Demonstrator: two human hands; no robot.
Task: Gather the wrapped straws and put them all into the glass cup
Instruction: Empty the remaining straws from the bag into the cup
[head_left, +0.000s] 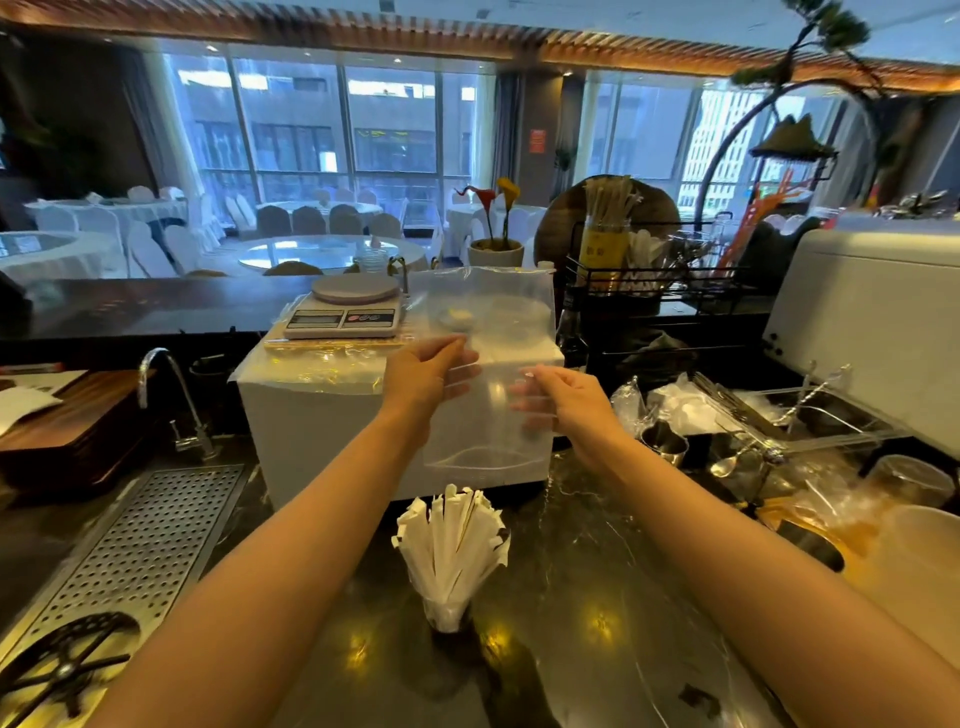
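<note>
Both bare forearms reach forward from the bottom corners over the dark marble counter (597, 597). Between them, near the counter's front edge, glass cup (448, 613) stands upright, packed with wrapped straws (451, 540) that fan out above its rim; white paper wrappers, tips splayed. Perforated metal drain tray (140, 551) sits at the counter's left side, faucet (166, 395) behind it at the back-left.

Further in, left hand (421, 379) and right hand (563, 400) hold up a clear plastic bag (488, 364) between them, well above the cup. Left hand fingers curled, pinching the bag's left edge; right hand pinches the right edge with thumb and fingertips, other fingers loosely bent. Bag looks empty, though its transparency makes that hard to confirm.

Behind the bag, white box (322, 426) rests on the counter's back part, with plastic film draped over its top and a digital kitchen scale (345, 312) on top near its rear edge. To the right, metal cup (665, 444), spoons and crumpled plastic clutter the counter's right side, beside a white appliance (872, 322). Black wire rack (649, 270) at the back right holds a jar of more straws (605, 218). Dining tables with white chair covers fill the room beyond.
</note>
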